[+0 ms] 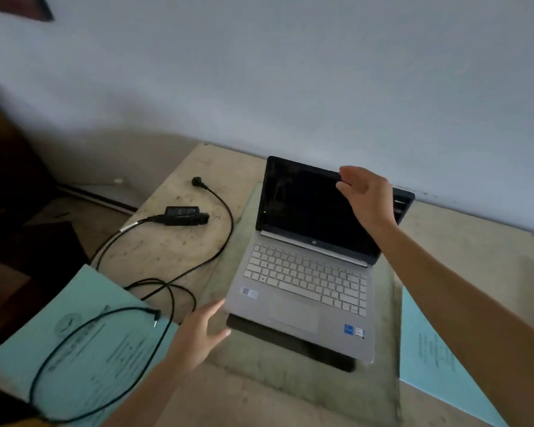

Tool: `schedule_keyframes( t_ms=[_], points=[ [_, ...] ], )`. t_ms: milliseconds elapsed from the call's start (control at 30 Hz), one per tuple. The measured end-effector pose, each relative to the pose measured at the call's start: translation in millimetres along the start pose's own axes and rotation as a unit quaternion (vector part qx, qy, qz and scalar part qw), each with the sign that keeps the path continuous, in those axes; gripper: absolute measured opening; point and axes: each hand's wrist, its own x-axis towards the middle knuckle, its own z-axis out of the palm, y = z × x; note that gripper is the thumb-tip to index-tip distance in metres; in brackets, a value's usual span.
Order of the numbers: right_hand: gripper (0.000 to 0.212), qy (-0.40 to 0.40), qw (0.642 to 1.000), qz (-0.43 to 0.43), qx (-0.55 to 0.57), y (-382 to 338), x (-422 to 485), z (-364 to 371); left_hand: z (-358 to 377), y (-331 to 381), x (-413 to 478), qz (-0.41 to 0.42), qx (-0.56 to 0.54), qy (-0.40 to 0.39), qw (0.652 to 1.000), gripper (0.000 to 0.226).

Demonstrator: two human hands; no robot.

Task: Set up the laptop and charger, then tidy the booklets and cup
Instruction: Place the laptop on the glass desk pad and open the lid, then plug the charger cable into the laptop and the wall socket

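A silver laptop (305, 282) stands open on a glass slab (383, 365) in the middle of the table, its screen dark. My right hand (364, 195) rests on the top edge of the lid, fingers bent over it. My left hand (201, 331) lies flat with spread fingers against the laptop's front left corner. The black charger brick (182, 214) sits to the left, and its cable (225, 229) loops across the table. The cable's plug tip (156, 317) lies on a light-blue booklet (84, 343) at the lower left. A second blue booklet (429, 349) lies at the right. No cup is in view.
The stone table top (167, 248) butts against a pale wall (290, 72) at the back. Dark furniture (19, 211) and floor lie beyond the table's left edge. The wall plug (197, 181) of the charger rests near the back left corner.
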Motion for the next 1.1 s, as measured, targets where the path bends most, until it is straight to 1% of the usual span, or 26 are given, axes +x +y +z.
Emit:
schedule_keyframes(
  t_ms=[100, 167, 267, 400, 500, 567, 667, 733, 800, 833, 900, 967, 1033, 1100],
  points=[
    [0.035, -0.065, 0.998, 0.003, -0.013, 0.7, -30.3, 15.8, -1.4, -0.4, -14.3, -0.015, -0.029, 0.033, 0.999, 0.063],
    [0.035, -0.15, 0.989, 0.003, -0.009, 0.7, -54.3, 43.8, -7.8, -5.3, -38.0, -0.056, -0.053, 0.072, 0.994, 0.058],
    [0.029, -0.277, 0.961, 0.002, -0.015, 2.7, -86.0, 103.0, -11.5, -32.1, -79.2, -0.103, -0.056, 0.126, 0.985, 0.053],
    [0.026, -0.361, 0.932, -0.03, -0.028, -2.0, -129.0, 176.1, -26.2, -69.5, -124.0, -0.153, -0.064, 0.172, 0.971, 0.051],
    [0.025, -0.419, 0.905, -0.048, -0.063, -11.2, -143.8, 223.1, -42.2, -88.3, -133.4, -0.17, -0.075, 0.213, 0.959, 0.045],
    [0.027, -0.433, 0.897, -0.053, -0.079, -18.7, -147.5, 247.5, -55.1, -98.2, -128.5, -0.183, -0.081, 0.243, 0.949, 0.041],
    [0.026, -0.432, 0.894, -0.023, -0.117, -22.0, -146.8, 280.7, -76.1, -113.9, -108.8, -0.185, -0.091, 0.244, 0.948, 0.041],
    [0.021, -0.436, 0.884, 0.003, -0.17, -20.5, -147.8, 302.4, -90.1, -125.8, -91.3, -0.174, -0.081, 0.225, 0.955, 0.043],
    [0.011, -0.439, 0.863, 0.013, -0.248, -17.5, -147.1, 321.3, -101.7, -138.2, -72.4, -0.168, -0.07, 0.206, 0.961, 0.043],
    [0.013, -0.443, 0.849, 0.014, -0.289, -18.7, -146.1, 327.8, -107.0, -143.2, -62.9, -0.166, -0.068, 0.2, 0.963, 0.042],
    [0.014, -0.449, 0.821, 0.002, -0.354, -21.3, -142.1, 336.4, -116.2, -150.8, -44.4, -0.155, -0.055, 0.187, 0.968, 0.039],
    [0.018, -0.455, 0.803, -0.023, -0.383, -21.8, -138.4, 340.4, -122.3, -157.4, -25.8, -0.133, -0.034, 0.171, 0.976, 0.038],
    [0.022, -0.462, 0.791, -0.044, -0.399, -21.2, -137.0, 340.6, -125.0, -161.3, -8.4, -0.103, -0.014, 0.146, 0.984, 0.039],
    [0.023, -0.463, 0.786, -0.055, -0.405, -20.6, -136.9, 340.1, -125.3, -164.9, 7.1, -0.074, 0.017, 0.112, 0.991, 0.04]
  ],
)
